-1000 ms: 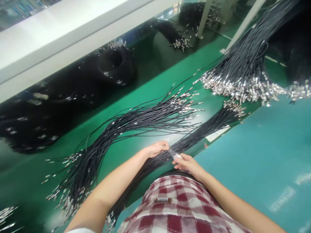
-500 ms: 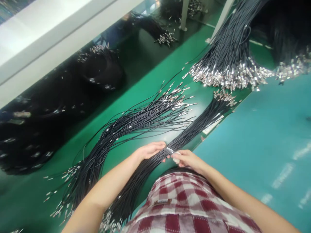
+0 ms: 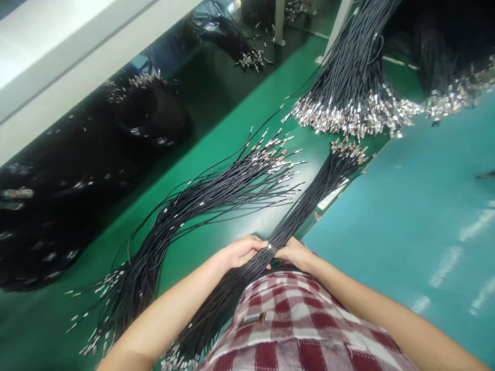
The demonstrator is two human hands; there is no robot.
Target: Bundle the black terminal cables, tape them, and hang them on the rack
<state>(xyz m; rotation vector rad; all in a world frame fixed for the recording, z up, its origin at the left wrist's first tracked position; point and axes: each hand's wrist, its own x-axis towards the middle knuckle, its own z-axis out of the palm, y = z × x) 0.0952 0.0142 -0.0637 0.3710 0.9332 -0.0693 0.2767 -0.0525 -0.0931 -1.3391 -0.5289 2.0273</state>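
A long bundle of black cables with metal ends lies slantwise in front of my body, with a narrow light band around its middle. My left hand is closed round the bundle just left of the band, fingertips showing on both sides. On the band's right side, my right hand touches the bundle; its fingertips go behind the cables and are hidden. A looser bundle of black cables lies on the green surface beyond my left hand.
A large heap of black cables with shiny ends hangs at the upper right. A pale beam crosses the upper left, with dark cable coils below it. A white label sits at the green surface's edge.
My right hand has moved from above the bundle to its side, its fingers now behind the cables. The loose light strip end now lies close against the bundle. The view has shifted slightly.
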